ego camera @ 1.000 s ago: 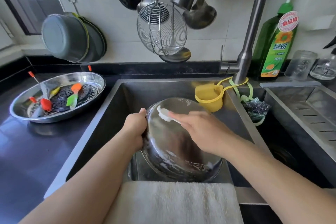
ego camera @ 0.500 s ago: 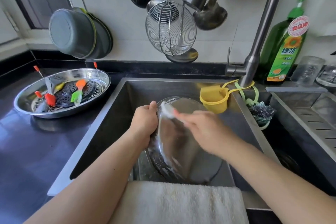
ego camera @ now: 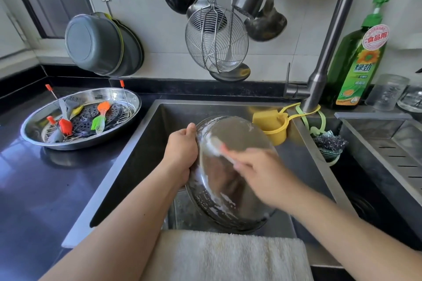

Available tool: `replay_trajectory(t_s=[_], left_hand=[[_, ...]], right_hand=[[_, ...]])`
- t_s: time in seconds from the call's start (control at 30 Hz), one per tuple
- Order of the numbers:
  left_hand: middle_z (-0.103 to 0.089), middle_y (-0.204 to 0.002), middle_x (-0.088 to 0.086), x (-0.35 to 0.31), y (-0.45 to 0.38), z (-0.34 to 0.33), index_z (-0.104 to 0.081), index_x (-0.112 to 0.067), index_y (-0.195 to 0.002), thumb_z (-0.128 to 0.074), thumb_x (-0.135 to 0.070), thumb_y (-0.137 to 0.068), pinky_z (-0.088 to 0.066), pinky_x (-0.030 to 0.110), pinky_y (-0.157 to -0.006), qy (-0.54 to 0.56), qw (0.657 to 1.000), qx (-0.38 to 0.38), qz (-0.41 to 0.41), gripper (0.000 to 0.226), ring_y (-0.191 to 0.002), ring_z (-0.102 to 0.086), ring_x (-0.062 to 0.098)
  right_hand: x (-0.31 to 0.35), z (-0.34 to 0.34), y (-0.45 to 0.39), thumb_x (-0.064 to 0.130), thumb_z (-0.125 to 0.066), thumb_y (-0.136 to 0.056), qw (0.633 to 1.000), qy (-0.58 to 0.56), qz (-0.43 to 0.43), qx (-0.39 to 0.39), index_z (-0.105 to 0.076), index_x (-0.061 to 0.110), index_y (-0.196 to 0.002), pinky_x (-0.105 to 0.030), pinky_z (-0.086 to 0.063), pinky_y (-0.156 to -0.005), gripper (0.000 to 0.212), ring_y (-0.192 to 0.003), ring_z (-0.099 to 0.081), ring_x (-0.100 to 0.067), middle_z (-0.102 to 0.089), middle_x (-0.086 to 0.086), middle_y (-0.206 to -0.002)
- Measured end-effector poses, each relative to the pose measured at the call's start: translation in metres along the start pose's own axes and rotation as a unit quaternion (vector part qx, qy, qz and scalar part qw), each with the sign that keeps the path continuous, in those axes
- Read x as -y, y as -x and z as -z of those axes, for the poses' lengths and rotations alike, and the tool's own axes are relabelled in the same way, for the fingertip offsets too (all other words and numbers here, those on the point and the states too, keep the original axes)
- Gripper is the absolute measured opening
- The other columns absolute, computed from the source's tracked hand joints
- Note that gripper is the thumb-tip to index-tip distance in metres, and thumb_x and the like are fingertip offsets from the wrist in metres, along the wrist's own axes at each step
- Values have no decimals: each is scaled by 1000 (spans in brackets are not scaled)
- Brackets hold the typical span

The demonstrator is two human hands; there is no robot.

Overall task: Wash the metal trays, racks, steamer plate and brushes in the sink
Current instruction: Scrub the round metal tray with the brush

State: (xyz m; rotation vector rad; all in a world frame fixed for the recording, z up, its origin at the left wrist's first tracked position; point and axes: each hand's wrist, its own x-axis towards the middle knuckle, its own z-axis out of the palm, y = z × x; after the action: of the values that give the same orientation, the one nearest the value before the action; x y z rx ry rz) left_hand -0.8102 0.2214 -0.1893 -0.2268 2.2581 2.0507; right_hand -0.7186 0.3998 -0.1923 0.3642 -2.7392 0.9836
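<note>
A round metal tray [ego camera: 230, 180], streaked with soap foam, stands tilted on its edge inside the sink [ego camera: 146, 143]. My left hand [ego camera: 181, 148] grips its left rim. My right hand [ego camera: 262, 173], blurred by motion, holds a white scrubber [ego camera: 214, 143] pressed against the tray's face. On the counter to the left sits a second oval metal tray [ego camera: 36, 134] holding the perforated steamer plate [ego camera: 118, 116], a wire rack and several silicone brushes, among them an orange one [ego camera: 104, 107], a green one [ego camera: 98, 122] and a red one [ego camera: 66, 126].
A tall faucet [ego camera: 319, 80] rises at the sink's back right, with a yellow sponge holder [ego camera: 274, 130] and a dark scourer [ego camera: 330, 143] hung beside it. Green dish soap [ego camera: 358, 59] stands behind. Ladles and a wire skimmer [ego camera: 215, 41] hang overhead. A white towel [ego camera: 223, 255] covers the front edge.
The tray has been tipped more upright and turned in my left hand. My right hand has scrubbed across its face, from the upper rim toward the left middle.
</note>
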Motion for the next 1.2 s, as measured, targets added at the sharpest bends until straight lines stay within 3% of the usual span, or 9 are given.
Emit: replay_trajectory(t_s=[0.07, 0.2, 0.33, 0.5, 0.63, 0.8, 0.97, 1.1, 1.2], left_hand=[[-76, -96, 22, -2, 0, 5, -67, 3, -103, -46, -46, -108, -59, 57, -92, 21, 1000, 1, 21, 54, -82, -69, 30], [-77, -101, 21, -4, 5, 1, -70, 0, -104, -45, -43, -109, -59, 54, -93, 35, 999, 4, 26, 50, -91, -75, 34], [-72, -88, 26, -4, 2, 4, -67, 4, -96, -48, -45, -108, -59, 51, -83, 29, 999, -1, 18, 53, -80, -67, 32], [-76, -83, 12, -2, 6, 3, -71, -5, -95, -47, -41, -109, -61, 37, -74, 65, 996, 42, 47, 45, -74, -73, 26], [-75, -80, 16, -2, 2, 5, -69, -3, -96, -45, -38, -111, -58, 31, -58, 71, 995, 50, 52, 45, -64, -72, 25], [-73, -84, 12, 0, 0, 8, -70, -10, -91, -49, -42, -108, -59, 34, -72, 108, 991, 29, 73, 42, -76, -71, 25], [-67, -82, 13, 0, -3, 14, -64, -11, -83, -49, -41, -108, -56, 37, -75, 96, 993, -4, 74, 42, -74, -66, 26], [-71, -95, 11, -4, -4, 24, -70, -14, -101, -51, -47, -105, -58, 48, -91, 113, 990, -25, 82, 39, -85, -70, 29], [-71, -99, 13, -5, -6, 26, -72, -13, -107, -52, -50, -101, -56, 55, -96, 109, 991, -40, 69, 42, -93, -72, 33]], right_hand=[[4, -4, 2, 19, -53, -104, 1000, 11, 29, 1, -46, 58, -137, -23, -39, -66, 52, -72, -47, -9, -46, 8, -77], [-20, 20, -29, 21, -50, -105, 987, 108, -101, -55, -49, 51, -142, -34, -45, -72, 48, -81, -54, -16, -58, 2, -90], [18, -6, 12, 19, -53, -105, 995, -5, 62, 72, -48, 54, -139, -20, -40, -69, 49, -73, -50, -10, -48, 8, -78], [-14, 28, -25, 22, -48, -106, 989, 106, -67, -79, -36, 57, -139, -29, -38, -63, 50, -78, -52, -17, -54, 4, -84], [32, 2, 15, 22, -48, -106, 997, 18, 43, 62, -48, 54, -139, -24, -45, -65, 46, -73, -53, -14, -52, 4, -84], [-5, 28, -18, 24, -45, -107, 986, 150, -56, -42, -46, 53, -144, -22, -35, -55, 47, -70, -50, -10, -50, 8, -82], [35, 4, 19, 26, -43, -108, 991, 65, 30, 111, -45, 58, -142, -19, -36, -59, 46, -67, -43, -3, -43, 11, -80], [-2, 31, -2, 28, -45, -107, 989, 131, -64, 13, -41, 54, -146, -32, -48, -54, 47, -63, -56, -13, -54, 13, -81], [-9, 41, 0, 28, -57, -101, 991, 45, -114, -62, -66, 35, -124, -30, -47, -62, 25, -73, -60, -10, -65, 10, -85]])
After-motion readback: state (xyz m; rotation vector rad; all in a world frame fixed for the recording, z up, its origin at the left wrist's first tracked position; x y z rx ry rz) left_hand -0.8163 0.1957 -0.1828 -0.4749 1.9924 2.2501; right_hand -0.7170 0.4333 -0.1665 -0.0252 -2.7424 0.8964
